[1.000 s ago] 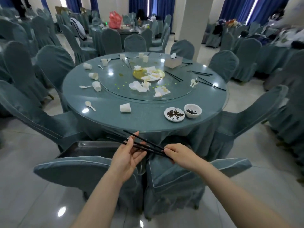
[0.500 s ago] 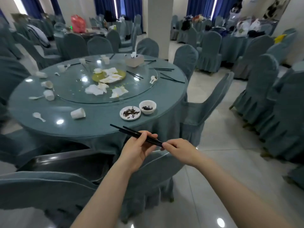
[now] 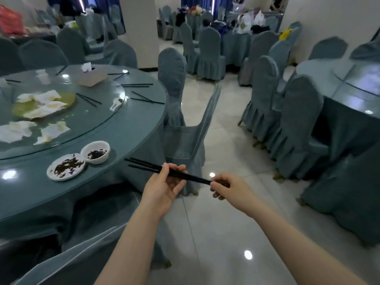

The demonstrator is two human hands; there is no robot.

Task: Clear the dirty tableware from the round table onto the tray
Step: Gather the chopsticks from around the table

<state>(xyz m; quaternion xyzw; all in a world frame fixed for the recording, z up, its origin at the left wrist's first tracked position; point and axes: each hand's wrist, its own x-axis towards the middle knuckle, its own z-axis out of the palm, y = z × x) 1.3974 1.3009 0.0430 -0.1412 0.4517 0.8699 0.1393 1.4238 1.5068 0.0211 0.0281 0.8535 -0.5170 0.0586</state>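
Observation:
Both my hands hold a bundle of black chopsticks (image 3: 144,164) just off the round table's (image 3: 131,138) near right edge. My left hand (image 3: 164,188) grips the bundle near its middle, and my right hand (image 3: 228,188) pinches its right end. On the table near me sit a white plate (image 3: 65,166) and a white bowl (image 3: 95,152), both with dark scraps. More chopsticks (image 3: 147,98) lie along the far rim. Crumpled napkins (image 3: 51,130) and a yellow-stained dish (image 3: 44,103) sit on the glass turntable. The tray is out of view.
A tissue box (image 3: 91,78) stands on the turntable's far side. Covered chairs (image 3: 185,138) ring the table, one right beside my hands and another chair back (image 3: 78,260) at bottom left. A second table (image 3: 349,95) with chairs stands at right, across the tiled aisle (image 3: 222,223).
My view has swung to the right, so the table has slid left and the tray has left the view. Both hands still hold the chopsticks, now beyond the table's right edge.

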